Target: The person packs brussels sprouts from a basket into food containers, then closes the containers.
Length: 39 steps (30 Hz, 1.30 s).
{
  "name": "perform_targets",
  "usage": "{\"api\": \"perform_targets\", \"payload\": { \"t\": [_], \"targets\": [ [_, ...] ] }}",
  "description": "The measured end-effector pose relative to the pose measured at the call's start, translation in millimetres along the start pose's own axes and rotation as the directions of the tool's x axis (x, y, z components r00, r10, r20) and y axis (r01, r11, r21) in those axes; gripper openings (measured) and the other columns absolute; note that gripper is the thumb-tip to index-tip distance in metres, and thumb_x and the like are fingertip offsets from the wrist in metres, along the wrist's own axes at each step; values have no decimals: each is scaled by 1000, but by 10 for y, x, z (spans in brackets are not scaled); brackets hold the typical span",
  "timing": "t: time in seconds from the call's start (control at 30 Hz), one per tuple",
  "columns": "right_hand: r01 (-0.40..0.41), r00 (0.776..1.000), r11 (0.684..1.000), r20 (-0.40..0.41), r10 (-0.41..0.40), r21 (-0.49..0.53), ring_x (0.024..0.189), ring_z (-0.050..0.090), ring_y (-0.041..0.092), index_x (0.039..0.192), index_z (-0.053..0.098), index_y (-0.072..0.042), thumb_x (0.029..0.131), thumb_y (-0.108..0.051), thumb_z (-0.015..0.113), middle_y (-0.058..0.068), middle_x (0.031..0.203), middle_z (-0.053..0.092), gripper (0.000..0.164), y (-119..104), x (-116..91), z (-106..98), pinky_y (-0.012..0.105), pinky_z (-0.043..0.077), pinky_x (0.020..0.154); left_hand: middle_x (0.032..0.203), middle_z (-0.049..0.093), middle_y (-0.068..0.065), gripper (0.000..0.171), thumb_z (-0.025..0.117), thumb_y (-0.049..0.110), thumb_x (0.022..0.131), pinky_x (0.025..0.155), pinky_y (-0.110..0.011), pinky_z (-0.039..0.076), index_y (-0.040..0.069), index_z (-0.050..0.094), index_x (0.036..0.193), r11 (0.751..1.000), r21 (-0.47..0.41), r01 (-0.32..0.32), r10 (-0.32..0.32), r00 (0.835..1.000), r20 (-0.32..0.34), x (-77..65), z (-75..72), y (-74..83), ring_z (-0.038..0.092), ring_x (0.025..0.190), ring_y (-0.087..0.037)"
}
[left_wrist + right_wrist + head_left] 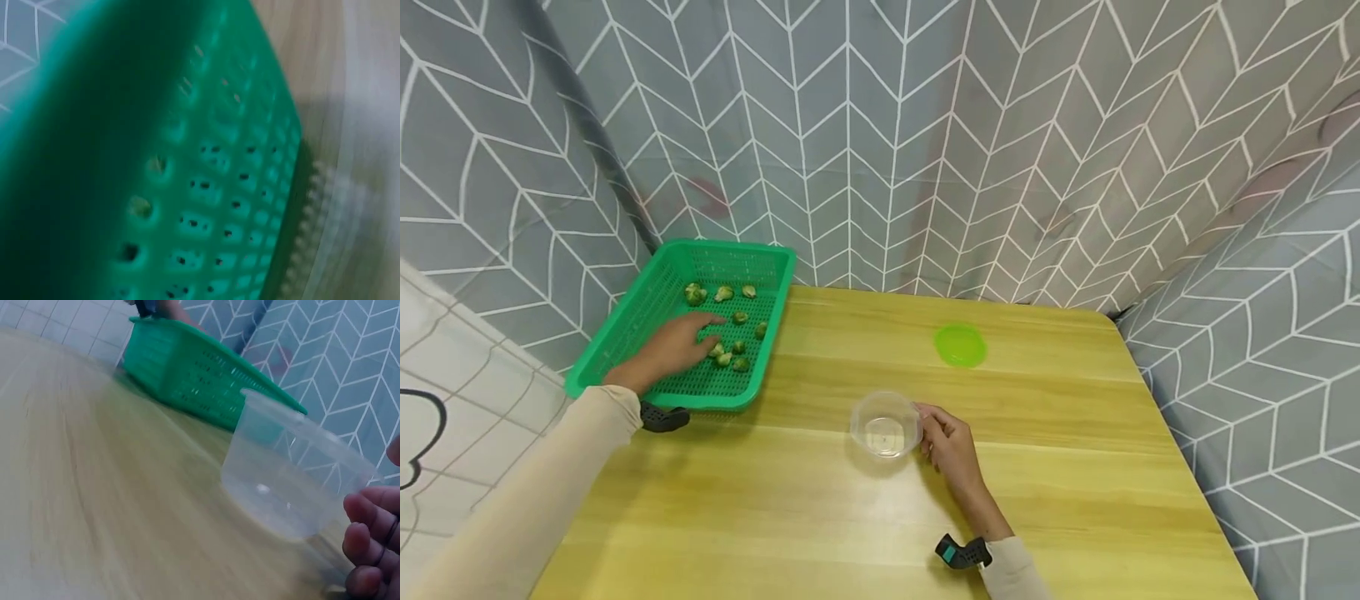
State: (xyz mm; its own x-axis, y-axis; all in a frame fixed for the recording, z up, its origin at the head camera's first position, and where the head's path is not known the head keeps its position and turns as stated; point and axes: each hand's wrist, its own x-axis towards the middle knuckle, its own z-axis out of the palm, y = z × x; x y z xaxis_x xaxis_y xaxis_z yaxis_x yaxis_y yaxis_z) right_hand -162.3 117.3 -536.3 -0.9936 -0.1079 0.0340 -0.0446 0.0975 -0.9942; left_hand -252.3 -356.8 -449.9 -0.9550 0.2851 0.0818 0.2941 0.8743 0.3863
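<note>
My left hand (673,348) reaches down into a green perforated plastic basket (775,308), thumb and fingers spread apart beside several small Brussels sprouts (740,317). No sprout shows between its fingers. The left wrist view holds only the blurred wall of the basket (219,187), so the hand is hidden there. A clear round plastic tub (885,427) stands upright on the table, with nothing visible inside. At its right side, my right hand (951,446) pinches the rim. In the right wrist view, curled fingers (365,515) of that hand are beside the tub (287,469).
A bright green round lid (960,345) lies flat on the wooden table (1060,417), behind and right of the tub. Grey patterned curtains (880,150) hang close behind the table and on both sides. Dark bands (964,552) circle both wrists.
</note>
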Motion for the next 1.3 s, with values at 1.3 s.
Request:
{"api": "perform_targets", "payload": {
  "t": [1.3],
  "targets": [
    [37, 999, 990, -44, -32, 135, 48, 46, 12, 113, 74, 0, 99, -12, 66, 15, 68, 63, 20, 93, 8, -78, 16, 34, 39, 119, 68, -24, 39, 65, 26, 101, 80, -55, 57, 3, 62, 133, 991, -124, 42, -43, 999, -10, -131, -80, 39, 68, 103, -41]
  ]
}}
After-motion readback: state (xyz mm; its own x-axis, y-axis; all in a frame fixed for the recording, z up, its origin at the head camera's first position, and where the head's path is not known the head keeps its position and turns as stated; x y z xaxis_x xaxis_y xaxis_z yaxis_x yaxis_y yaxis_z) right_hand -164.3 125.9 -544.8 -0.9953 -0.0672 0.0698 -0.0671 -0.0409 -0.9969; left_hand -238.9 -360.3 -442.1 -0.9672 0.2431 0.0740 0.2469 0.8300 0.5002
